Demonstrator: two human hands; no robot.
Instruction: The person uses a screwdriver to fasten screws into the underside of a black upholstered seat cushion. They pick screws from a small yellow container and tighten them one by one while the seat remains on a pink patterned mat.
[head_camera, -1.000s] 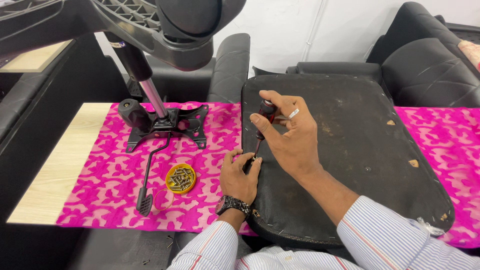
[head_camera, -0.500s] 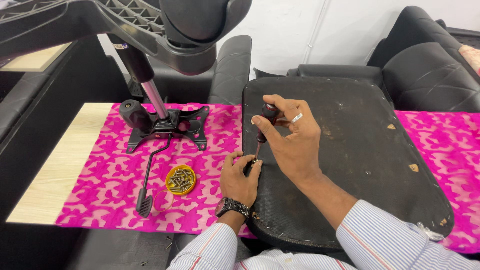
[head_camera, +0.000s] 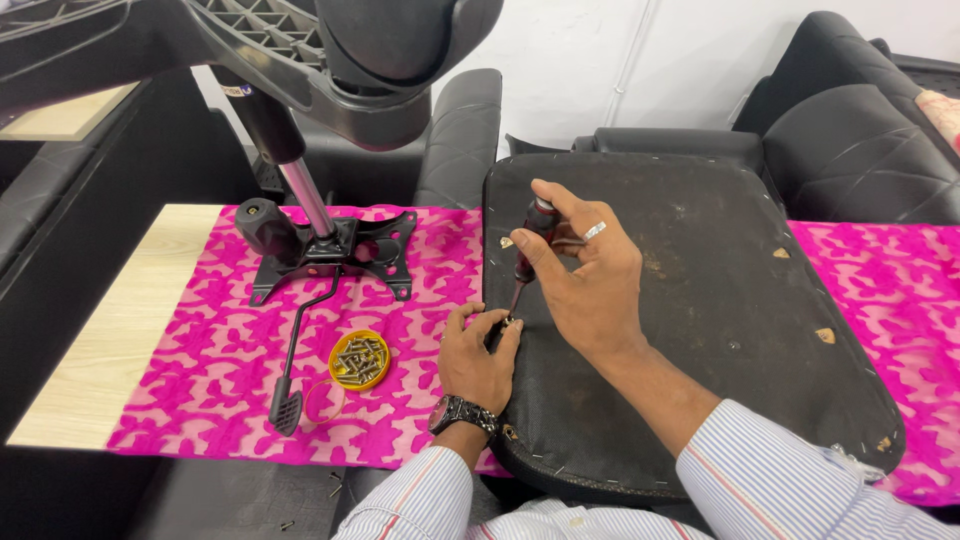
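Observation:
My right hand (head_camera: 585, 270) grips a dark-handled screwdriver (head_camera: 530, 235), held almost upright with its tip down near the left edge of a black chair seat base (head_camera: 720, 330) lying upside down. My left hand (head_camera: 478, 355), with a wristwatch, pinches a small screw at the screwdriver's tip on the seat's edge. A ring shows on one right finger.
A black chair tilt mechanism (head_camera: 330, 245) with gas cylinder and lever lies on the pink patterned cloth (head_camera: 200, 350). A small yellow lid (head_camera: 360, 360) holds several screws. Chair base legs (head_camera: 300, 50) hang overhead at the top left. Black sofas surround the light wooden table (head_camera: 110, 330).
My right hand and the screwdriver have shifted slightly on the spot; my left hand stays at the tip. Nothing else moved.

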